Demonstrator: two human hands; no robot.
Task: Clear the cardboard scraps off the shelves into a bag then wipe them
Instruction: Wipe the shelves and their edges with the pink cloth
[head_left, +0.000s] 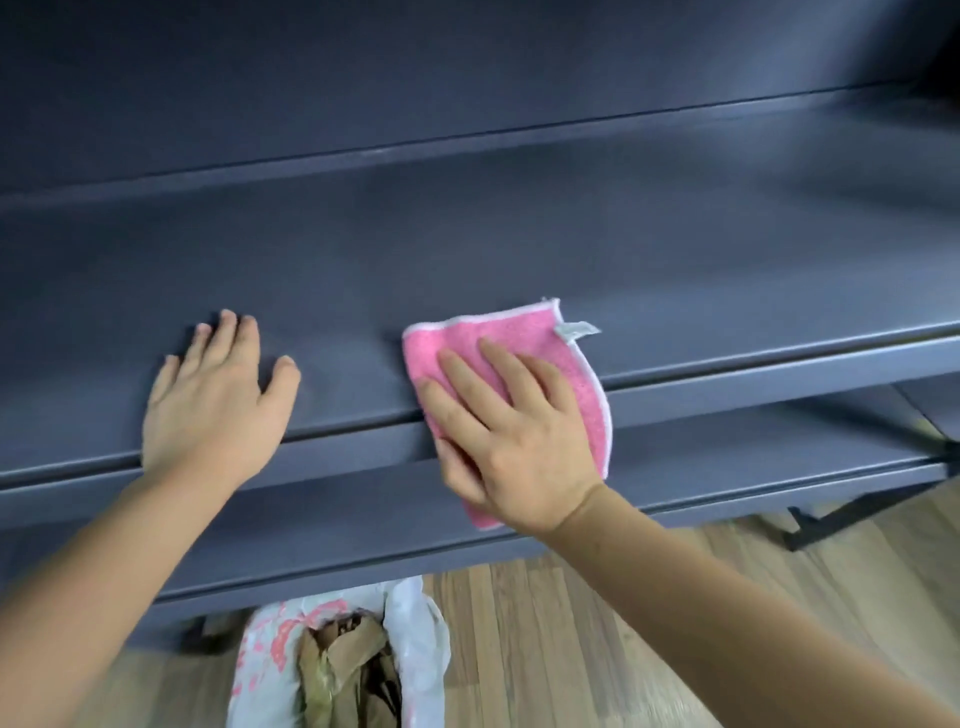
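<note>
The dark shelf (519, 249) runs wide before you, with open surface behind and beside your hands. On the floor below, the white bag (415, 623) holds the cardboard scraps (353, 670); its pink print is unreadable. The pink cloth (540, 332) drapes over the shelf's front edge, pressed by your flat, straight-fingered right hand (519, 447). Your left hand (218, 400) lies flat, fingers spread, holding nothing.

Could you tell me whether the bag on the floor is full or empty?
Largely full: brown cardboard scraps crowd the open mouth of the bag.
</note>
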